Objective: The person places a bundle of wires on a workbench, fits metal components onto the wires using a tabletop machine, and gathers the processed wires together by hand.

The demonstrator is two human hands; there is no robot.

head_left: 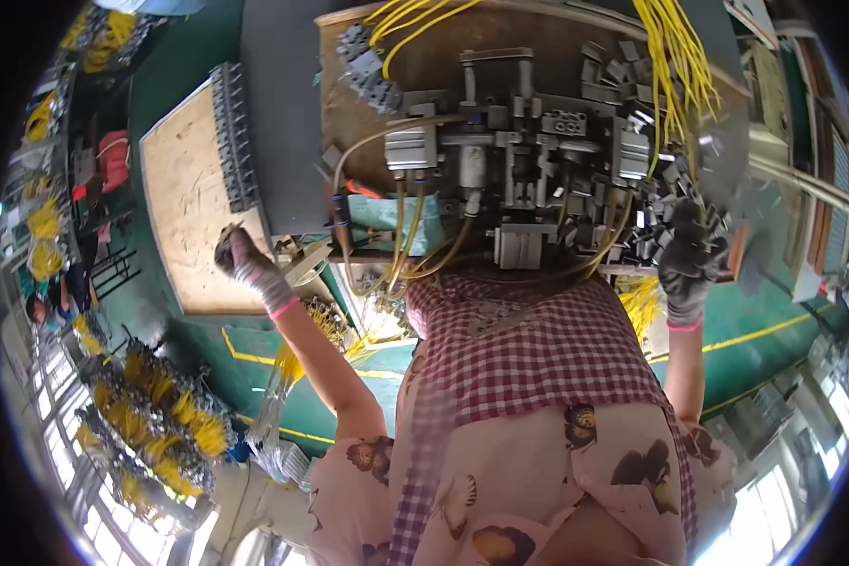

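the left hand (243,261), in a grey knitted glove with a pink cuff, is raised at the left of the scene, just beside the near edge of a pale plywood board (184,203). its fingers are curled together around something small and dark; what it is cannot be told, as the glove hides most of it. the forearm runs bare from the lower middle of the picture up and out to the left, elbow bent, wrist cocked slightly back.

the right hand (689,274), in a dark grey glove with a pink cuff, is lifted at the right, its forearm nearly straight up from the lower edge. its fingers are bunched in a heap of small grey plastic connector housings (674,212) lying on the right end of the wooden surface (443,71). whether they pinch one piece or only rest among them cannot be told.

these housings look light, stiff and smooth, likely to slip from a gloved grip, so a pinch across the flat sides should hold best. the thin yellow wires (674,57) hanging over the far right of the surface are limp and tangle easily; they would be better taken near an end.

between the hands stands a grey metal machine with pneumatic cylinders and pale hoses (500,160). a row of grey terminal blocks (234,137) lines the board's right edge. bundles of yellow wire (160,415) lie on the green floor (764,325) at lower left.
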